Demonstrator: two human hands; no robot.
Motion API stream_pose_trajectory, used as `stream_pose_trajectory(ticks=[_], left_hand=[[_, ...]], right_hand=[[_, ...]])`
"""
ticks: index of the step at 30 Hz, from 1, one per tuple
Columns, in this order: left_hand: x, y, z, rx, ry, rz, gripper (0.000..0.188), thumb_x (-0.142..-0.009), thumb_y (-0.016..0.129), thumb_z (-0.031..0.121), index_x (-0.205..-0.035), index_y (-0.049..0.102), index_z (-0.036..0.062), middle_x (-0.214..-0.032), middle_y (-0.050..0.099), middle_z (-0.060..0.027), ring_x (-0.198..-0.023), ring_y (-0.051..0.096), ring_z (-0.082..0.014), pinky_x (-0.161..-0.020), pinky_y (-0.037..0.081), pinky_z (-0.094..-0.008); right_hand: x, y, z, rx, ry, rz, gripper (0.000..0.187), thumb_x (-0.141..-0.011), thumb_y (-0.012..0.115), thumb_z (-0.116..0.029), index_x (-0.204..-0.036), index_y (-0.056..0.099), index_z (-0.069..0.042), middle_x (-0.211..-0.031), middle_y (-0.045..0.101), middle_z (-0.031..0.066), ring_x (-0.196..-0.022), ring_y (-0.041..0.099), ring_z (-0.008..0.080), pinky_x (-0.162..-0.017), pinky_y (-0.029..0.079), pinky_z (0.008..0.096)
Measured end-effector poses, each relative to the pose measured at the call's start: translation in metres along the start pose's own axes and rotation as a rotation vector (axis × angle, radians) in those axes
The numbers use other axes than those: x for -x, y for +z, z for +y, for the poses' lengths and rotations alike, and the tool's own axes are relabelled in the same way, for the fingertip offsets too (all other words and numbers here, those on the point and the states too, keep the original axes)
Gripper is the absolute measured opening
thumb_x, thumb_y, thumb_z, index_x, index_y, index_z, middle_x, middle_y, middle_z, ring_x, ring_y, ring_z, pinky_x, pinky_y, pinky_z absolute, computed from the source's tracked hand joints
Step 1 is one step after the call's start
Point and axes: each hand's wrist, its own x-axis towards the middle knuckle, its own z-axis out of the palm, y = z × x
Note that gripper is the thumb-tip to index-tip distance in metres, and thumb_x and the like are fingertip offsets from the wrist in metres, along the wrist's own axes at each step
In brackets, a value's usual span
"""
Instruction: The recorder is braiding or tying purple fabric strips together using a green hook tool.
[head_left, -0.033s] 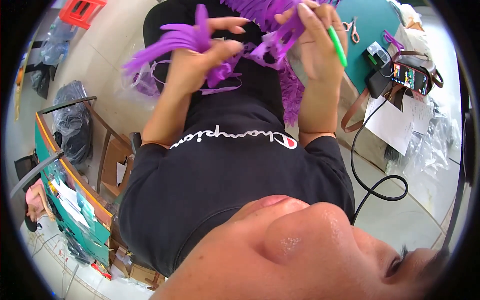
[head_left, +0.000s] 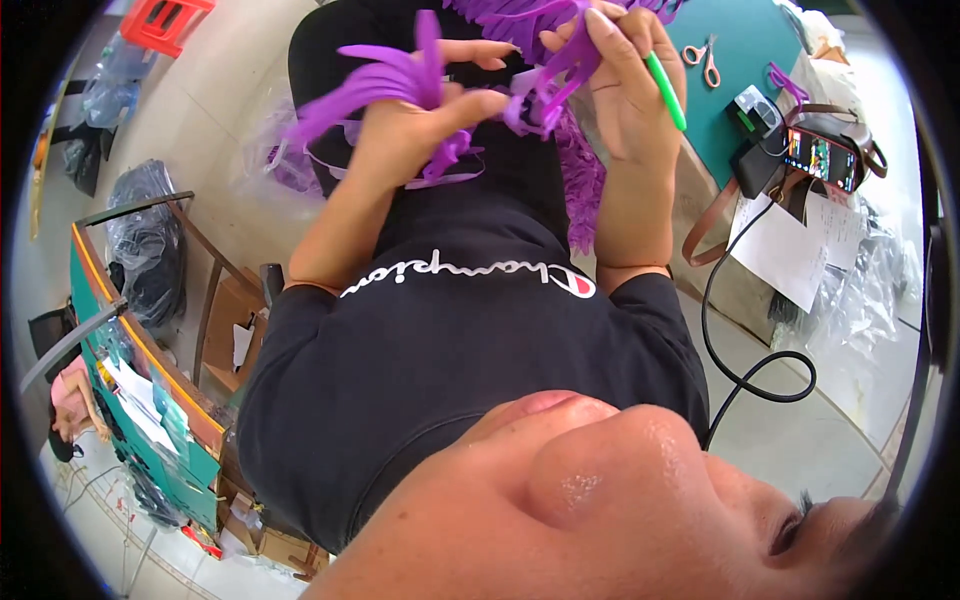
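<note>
My left hand [head_left: 415, 125] is closed around a bundle of purple strips [head_left: 375, 80]; its thumb and forefinger reach right, apart. My right hand [head_left: 635, 95] pinches a purple cut-out piece [head_left: 572, 58] near its fingertips. A slim green tool like a pen [head_left: 665, 92] lies along the same hand, its tip hidden. Between the hands hangs a tangle of purple loops [head_left: 535, 108], partly blurred. Purple fringed material [head_left: 582, 185] drapes over my black-clad lap, with more beyond my hands.
On the green table [head_left: 735, 45] at the right lie orange-handled scissors [head_left: 710, 65], purple scissors [head_left: 788, 82] and a lit phone [head_left: 820, 158]. A black cable [head_left: 745, 380] loops below. At the left stand a red plastic stool [head_left: 167, 25] and another green table [head_left: 195, 475]; a person [head_left: 75, 395] is beyond it.
My left hand has moved to the right with the purple strips, closer to my right hand. My right hand has shifted slightly left with the green tool.
</note>
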Motion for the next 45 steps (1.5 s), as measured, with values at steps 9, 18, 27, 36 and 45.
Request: stream_pose_trajectory(ticks=[9, 18, 27, 36, 45], left_hand=[[-0.003, 0.015, -0.021, -0.11, 0.061, 0.181, 0.017, -0.084, 0.07, 0.016, -0.092, 0.065, 0.0007, -0.075, 0.062, 0.0002, -0.065, 0.053, -0.0044, -0.058, 0.039, -0.0196], [-0.021, -0.068, -0.064, 0.206, 0.024, 0.651, 0.012, -0.083, 0.069, 0.014, -0.088, 0.063, 0.0051, -0.064, 0.052, 0.0031, -0.047, 0.038, -0.0026, -0.041, 0.026, -0.0198], [-0.02, -0.031, -0.034, 0.124, 0.005, 0.325, 0.026, -0.079, 0.072, 0.006, -0.104, 0.064, 0.0055, -0.088, 0.062, 0.0, -0.052, 0.038, -0.0025, -0.046, 0.03, -0.0172], [-0.021, 0.037, -0.054, -0.047, 0.136, -0.004, 0.025, -0.077, 0.076, 0.017, -0.095, 0.065, 0.0033, -0.084, 0.063, -0.001, -0.072, 0.055, -0.0061, -0.061, 0.042, -0.0199], [-0.023, 0.046, -0.04, -0.218, 0.143, 0.061, 0.037, -0.075, 0.079, 0.027, -0.097, 0.062, 0.0034, -0.085, 0.06, -0.0006, -0.066, 0.051, -0.0067, -0.06, 0.04, -0.0229]], right_hand=[[0.007, 0.005, 0.022, -0.014, 0.129, -0.016, 0.02, -0.091, 0.052, 0.002, -0.08, 0.04, -0.01, -0.089, 0.056, 0.0058, -0.08, 0.063, 0.0165, -0.079, 0.056, 0.0321], [-0.004, -0.093, -0.09, -0.165, -0.694, 0.083, 0.013, -0.088, 0.056, -0.003, -0.097, 0.061, 0.004, -0.1, 0.063, 0.0219, -0.1, 0.06, 0.0328, -0.095, 0.045, 0.0423], [-0.022, -0.041, -0.081, -0.096, -0.376, 0.307, 0.008, -0.09, 0.05, 0.004, -0.084, 0.055, 0.001, -0.099, 0.061, 0.0187, -0.088, 0.062, 0.0229, -0.09, 0.048, 0.0387], [-0.024, 0.004, -0.009, -1.103, 0.059, -0.136, 0.011, -0.092, 0.049, 0.001, -0.088, 0.057, -0.005, -0.088, 0.066, 0.0122, -0.09, 0.065, 0.0206, -0.101, 0.045, 0.0448], [-0.022, 0.021, -0.001, -1.026, 0.035, -0.139, 0.016, -0.093, 0.046, 0.003, -0.086, 0.058, -0.003, -0.089, 0.066, 0.0121, -0.091, 0.065, 0.0202, -0.102, 0.043, 0.045]])
